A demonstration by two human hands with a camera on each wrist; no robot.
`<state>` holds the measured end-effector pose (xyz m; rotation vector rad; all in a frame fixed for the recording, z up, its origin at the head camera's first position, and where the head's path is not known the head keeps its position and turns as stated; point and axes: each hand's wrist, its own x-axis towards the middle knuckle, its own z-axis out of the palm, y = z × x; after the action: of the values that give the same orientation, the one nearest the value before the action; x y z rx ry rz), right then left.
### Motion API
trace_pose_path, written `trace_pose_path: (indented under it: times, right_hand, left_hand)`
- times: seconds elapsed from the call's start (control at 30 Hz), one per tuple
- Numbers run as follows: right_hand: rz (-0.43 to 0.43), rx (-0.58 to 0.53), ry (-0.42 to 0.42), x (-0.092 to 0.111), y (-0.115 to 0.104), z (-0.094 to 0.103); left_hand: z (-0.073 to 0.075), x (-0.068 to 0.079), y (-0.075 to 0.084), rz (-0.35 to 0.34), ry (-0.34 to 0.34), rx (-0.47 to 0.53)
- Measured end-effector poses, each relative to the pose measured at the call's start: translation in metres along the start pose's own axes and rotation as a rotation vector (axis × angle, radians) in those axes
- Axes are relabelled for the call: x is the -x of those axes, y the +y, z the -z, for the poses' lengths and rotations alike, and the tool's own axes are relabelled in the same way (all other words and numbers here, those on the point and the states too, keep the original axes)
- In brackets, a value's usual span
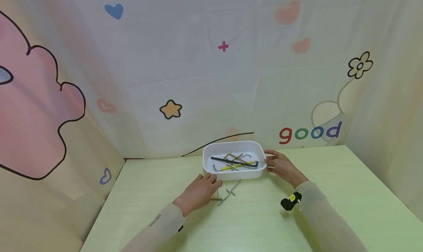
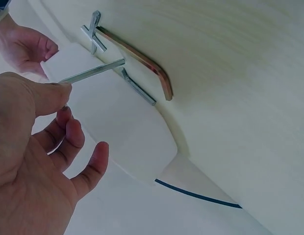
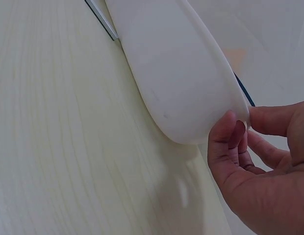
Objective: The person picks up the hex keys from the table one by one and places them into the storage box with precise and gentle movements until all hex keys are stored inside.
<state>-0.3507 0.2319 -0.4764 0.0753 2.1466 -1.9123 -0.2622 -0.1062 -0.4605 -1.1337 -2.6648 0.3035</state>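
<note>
My left hand (image 1: 198, 192) is just in front of a white plastic bin (image 1: 236, 175). Its thumb and finger pinch a silver hex key (image 2: 95, 72), seen best in the left wrist view. With my right hand (image 1: 281, 166) I grip the bin's right end, thumb and fingers at the rim (image 3: 242, 105). Inside the bin lie several hex keys, among them a long black one (image 1: 231, 161) and one with a yellow sleeve (image 1: 228, 168). On the table by the bin's front are a bronze hex key (image 2: 137, 54) and silver ones (image 1: 224, 199).
The pale wood-grain table (image 1: 148, 222) ends at a printed cloth (image 1: 205, 79) close behind the bin. Cloth also hangs along both sides. A black device with a yellow mark (image 1: 290, 201) is on the right wrist.
</note>
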Motion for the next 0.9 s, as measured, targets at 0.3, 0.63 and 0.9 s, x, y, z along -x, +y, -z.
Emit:
trace_pose_path:
  times: [0.3, 0.63, 0.9]
  right_hand:
    - [-0.002, -0.002, -0.009, 0.001, -0.002, -0.001]
    - [0.002, 0.003, -0.015, 0.002, -0.002, -0.001]
    - [-0.004, 0.004, -0.014, -0.001, 0.000, 0.000]
  left_hand:
    - [0.005, -0.002, -0.003, 0.011, 0.032, -0.026]
    - [0.019, -0.006, -0.007, 0.022, 0.050, -0.085]
    - [0.027, -0.014, -0.012, 0.022, 0.101, -0.104]
